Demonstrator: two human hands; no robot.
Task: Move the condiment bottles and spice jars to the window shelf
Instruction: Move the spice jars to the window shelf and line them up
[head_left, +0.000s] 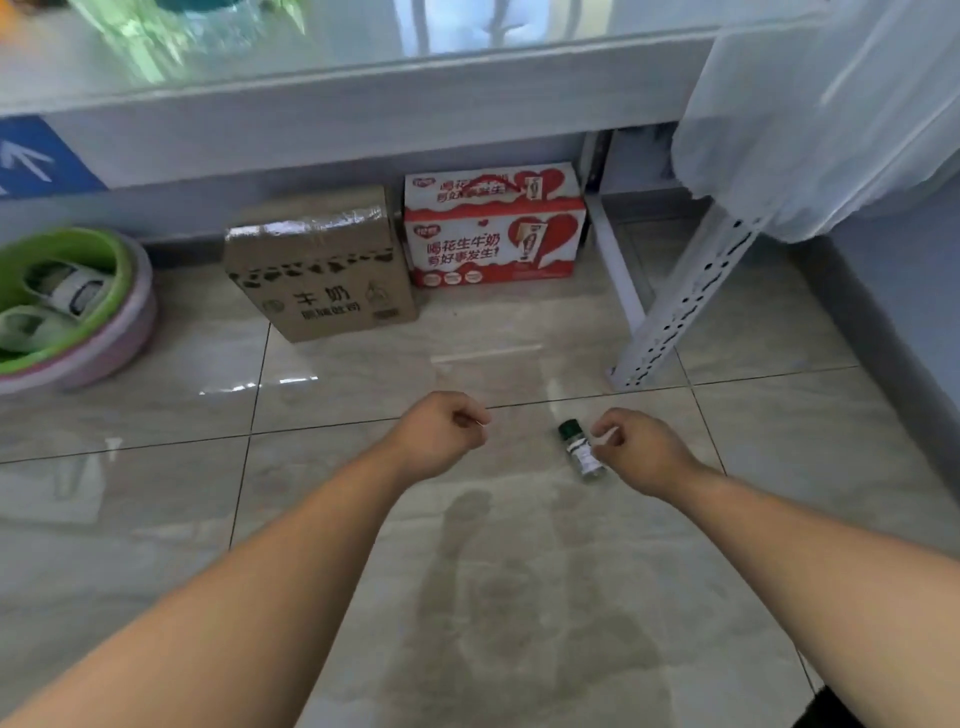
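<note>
A small clear spice jar (583, 453) with a dark green cap and a white label lies on its side on the tiled floor. My right hand (641, 451) hovers just right of it with its fingers curled, the fingertips close to the jar's cap end; it holds nothing that I can make out. My left hand (441, 434) is held out to the jar's left, curled into a loose fist and empty. The white window shelf (363, 78) runs across the top of the view, with blurred green items on its left part.
Against the wall under the shelf stand a brown cardboard box (319, 265) and a red-and-white milk carton box (493, 228). A green and pink basin (78, 312) with slippers sits at the left. A white perforated metal leg (685, 306) and a sheer curtain (810, 119) are at the right.
</note>
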